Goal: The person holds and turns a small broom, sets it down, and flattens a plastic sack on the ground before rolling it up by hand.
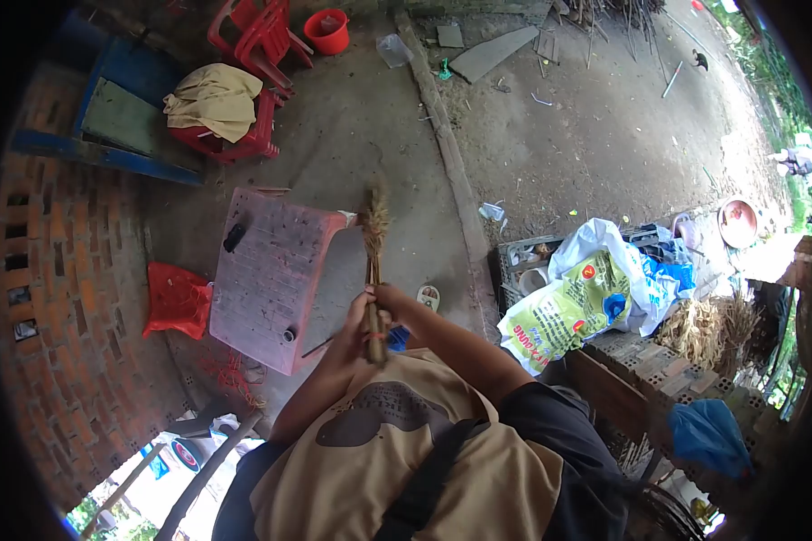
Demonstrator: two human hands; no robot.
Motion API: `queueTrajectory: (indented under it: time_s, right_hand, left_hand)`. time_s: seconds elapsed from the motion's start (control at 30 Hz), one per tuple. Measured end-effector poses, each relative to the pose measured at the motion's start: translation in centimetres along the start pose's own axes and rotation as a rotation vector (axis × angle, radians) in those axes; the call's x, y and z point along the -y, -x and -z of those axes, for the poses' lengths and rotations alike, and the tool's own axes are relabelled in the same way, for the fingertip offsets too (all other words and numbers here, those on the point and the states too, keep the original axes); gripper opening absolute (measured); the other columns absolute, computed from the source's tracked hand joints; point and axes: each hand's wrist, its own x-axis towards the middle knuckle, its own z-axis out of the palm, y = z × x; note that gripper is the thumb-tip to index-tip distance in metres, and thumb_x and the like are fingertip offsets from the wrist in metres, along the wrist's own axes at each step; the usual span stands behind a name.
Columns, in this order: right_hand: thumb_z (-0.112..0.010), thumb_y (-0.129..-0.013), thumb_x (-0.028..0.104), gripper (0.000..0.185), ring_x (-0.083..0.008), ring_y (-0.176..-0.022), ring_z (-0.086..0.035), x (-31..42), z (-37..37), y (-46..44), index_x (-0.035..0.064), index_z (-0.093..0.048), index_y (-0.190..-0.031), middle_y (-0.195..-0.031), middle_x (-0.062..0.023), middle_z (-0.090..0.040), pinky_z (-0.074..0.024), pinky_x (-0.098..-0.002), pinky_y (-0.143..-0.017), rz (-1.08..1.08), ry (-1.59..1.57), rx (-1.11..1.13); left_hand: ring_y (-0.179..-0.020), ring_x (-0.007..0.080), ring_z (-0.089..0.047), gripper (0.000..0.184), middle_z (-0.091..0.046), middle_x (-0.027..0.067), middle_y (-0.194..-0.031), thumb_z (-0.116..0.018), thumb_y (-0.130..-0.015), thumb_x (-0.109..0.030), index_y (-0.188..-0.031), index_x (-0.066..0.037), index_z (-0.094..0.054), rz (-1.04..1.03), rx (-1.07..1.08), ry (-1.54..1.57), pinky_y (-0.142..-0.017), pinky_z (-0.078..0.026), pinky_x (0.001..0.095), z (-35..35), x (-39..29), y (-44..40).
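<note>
A bundle of dry straw-coloured stalks stands out in front of my chest, its frayed, brushy end pointing away from me. A reddish tie wraps its lower part near the thick end. My left hand is closed around the stalks from the left side. Just above, my right hand grips the same bundle from the right, the two hands close together. Some of the fingers are hidden behind the stalks. Left of the bundle is a low pinkish table with a dark object and a small round item on it.
Red plastic chairs, a cloth-covered red stool and a red bucket stand at the far left. A red bag lies by the brick wall. To the right is a crate with plastic sacks.
</note>
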Motion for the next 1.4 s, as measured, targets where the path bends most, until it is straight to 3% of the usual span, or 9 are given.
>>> queueTrajectory:
  time_s: [0.17, 0.3, 0.37, 0.4, 0.53, 0.67, 0.83, 0.97, 1.4]
  right_hand:
    - [-0.054, -0.076, 0.026, 0.023, -0.0212, -0.053, -0.059, -1.7, 13.7, -6.4, 0.0049, -0.059, -0.082, -0.068, -0.0080, -0.059, -0.0512, -0.0353, -0.047, -0.133, 0.083, -0.049]
    - [-0.057, -0.075, 0.025, 0.026, -0.0234, -0.057, -0.061, 0.6, 21.6, -2.8, 0.0003, -0.059, -0.084, -0.071, -0.0103, -0.060, -0.0525, -0.0372, -0.052, -0.193, -0.397, 0.396]
    - [-0.057, -0.075, 0.024, 0.027, -0.0222, -0.058, -0.061, 2.9, 17.4, 1.9, -0.0022, -0.058, -0.082, -0.072, -0.0121, -0.060, -0.0500, -0.0338, -0.050, 0.154, -0.113, -0.503]
    - [-0.057, -0.076, 0.024, 0.028, -0.0206, -0.055, -0.060, 1.9, 15.5, 1.4, -0.0033, -0.058, -0.080, -0.068, -0.0126, -0.059, -0.0475, -0.0321, -0.048, 0.306, -0.262, -0.574]
    - [-0.055, -0.074, 0.019, 0.046, -0.0312, -0.085, -0.058, 4.0, 4.8, 5.7, -0.0053, -0.038, -0.109, -0.096, -0.0207, -0.055, -0.0467, -0.0371, -0.075, 0.439, -0.154, -0.978]
    - [-0.054, -0.077, 0.022, 0.039, -0.0281, -0.074, -0.059, 2.2, 2.1, 4.1, -0.0035, -0.041, -0.104, -0.090, -0.0186, -0.056, -0.0487, -0.0359, -0.068, 0.480, -0.138, -0.958]
    - [-0.052, -0.085, 0.026, 0.024, -0.0181, -0.049, -0.056, 1.8, 3.3, 3.8, 0.0034, -0.055, -0.079, -0.063, -0.0079, -0.058, -0.0468, -0.0306, -0.045, -0.011, -0.319, 0.014]
    - [-0.047, -0.088, 0.029, 0.028, -0.0140, -0.034, -0.049, -7.2, 11.0, -6.6, 0.0043, -0.055, -0.077, -0.055, -0.0037, -0.056, -0.0391, -0.0258, -0.029, -0.022, -0.362, 0.272]
    - [-0.059, -0.076, 0.018, 0.034, -0.0231, -0.070, -0.060, -1.5, 10.4, 4.3, -0.0048, -0.046, -0.098, -0.085, -0.0170, -0.055, -0.0511, -0.0353, -0.053, 0.294, -0.254, -0.657]
  left_hand:
    - [-0.060, 0.0243, -0.055, 0.035, -0.052, 0.0079, -0.075, -0.045, -0.081, -0.037, -0.101, -0.008, -0.045, 0.070, -0.176, -0.224, -0.063, -0.055, 0.0404, -4.9, 4.9, -8.9]
    - [-0.059, 0.0216, -0.054, 0.027, -0.051, 0.0072, -0.069, -0.046, -0.080, -0.029, -0.093, -0.005, -0.045, 0.232, -0.114, -0.264, -0.056, -0.052, 0.0359, -11.7, 5.9, -8.7]
    - [-0.058, 0.0192, -0.053, 0.024, -0.052, 0.0086, -0.069, -0.044, -0.080, -0.027, -0.086, -0.004, -0.045, 0.137, 0.156, -0.434, -0.051, -0.050, 0.0345, -13.2, 4.2, -4.0]
    - [-0.048, 0.0154, -0.050, 0.022, -0.053, 0.0078, -0.066, -0.045, -0.083, -0.027, -0.079, -0.005, -0.047, 0.166, 0.291, -0.418, -0.046, -0.048, 0.0306, -4.8, 5.7, -14.1]
    - [-0.044, 0.0125, -0.049, 0.020, -0.051, 0.0039, -0.061, -0.045, -0.083, -0.026, -0.081, -0.006, -0.049, 0.541, 0.208, -0.223, -0.039, -0.043, 0.0225, -5.5, 0.2, -6.9]
    - [-0.045, 0.0120, -0.049, 0.021, -0.050, 0.0040, -0.061, -0.046, -0.082, -0.027, -0.083, -0.006, -0.048, 0.551, 0.167, -0.086, -0.040, -0.044, 0.0239, -3.5, -1.2, -3.5]
    - [-0.046, 0.0244, -0.052, 0.026, -0.052, 0.0128, -0.059, -0.040, -0.080, -0.027, -0.090, -0.004, -0.046, 0.093, -0.059, -0.229, -0.041, -0.043, 0.0379, -4.3, 1.3, -1.1]
    - [-0.052, 0.0243, -0.053, 0.023, -0.051, 0.0093, -0.063, -0.040, -0.079, -0.028, -0.085, -0.007, -0.046, 0.058, -0.120, -0.243, -0.049, -0.046, 0.0382, -0.1, 5.0, -5.8]
    - [-0.045, 0.0150, -0.046, 0.020, -0.046, 0.0072, -0.062, -0.044, -0.081, -0.024, -0.085, -0.004, -0.044, 0.646, 0.246, -0.128, -0.039, -0.042, 0.0245, -3.4, 4.2, -7.1]
